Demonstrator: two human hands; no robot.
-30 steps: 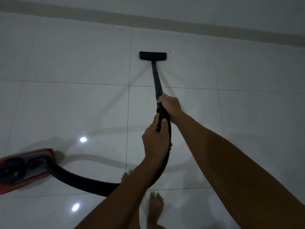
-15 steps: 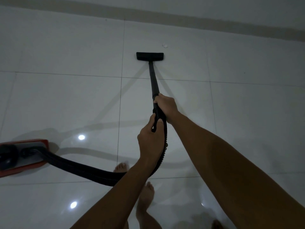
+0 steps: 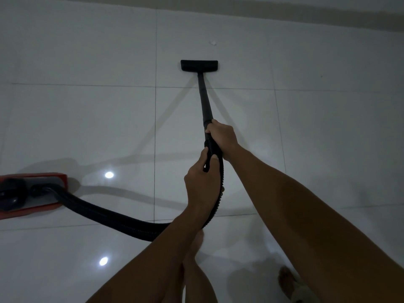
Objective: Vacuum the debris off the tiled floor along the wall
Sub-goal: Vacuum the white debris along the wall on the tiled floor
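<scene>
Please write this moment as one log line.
right hand: grips wand | left hand: grips hose | nozzle: short of debris

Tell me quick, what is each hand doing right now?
Left hand: grips the ribbed hose just below the wand.
Right hand: grips the black vacuum wand where it meets the hose.

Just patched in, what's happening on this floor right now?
A person is vacuuming a glossy tiled floor near the wall. The right hand holds the black wand at its lower end, and the left hand holds the ribbed hose just behind it. The floor nozzle sits flat on the tile, short of a small white bit of debris not yet picked up. The red vacuum body sits at the left.
</scene>
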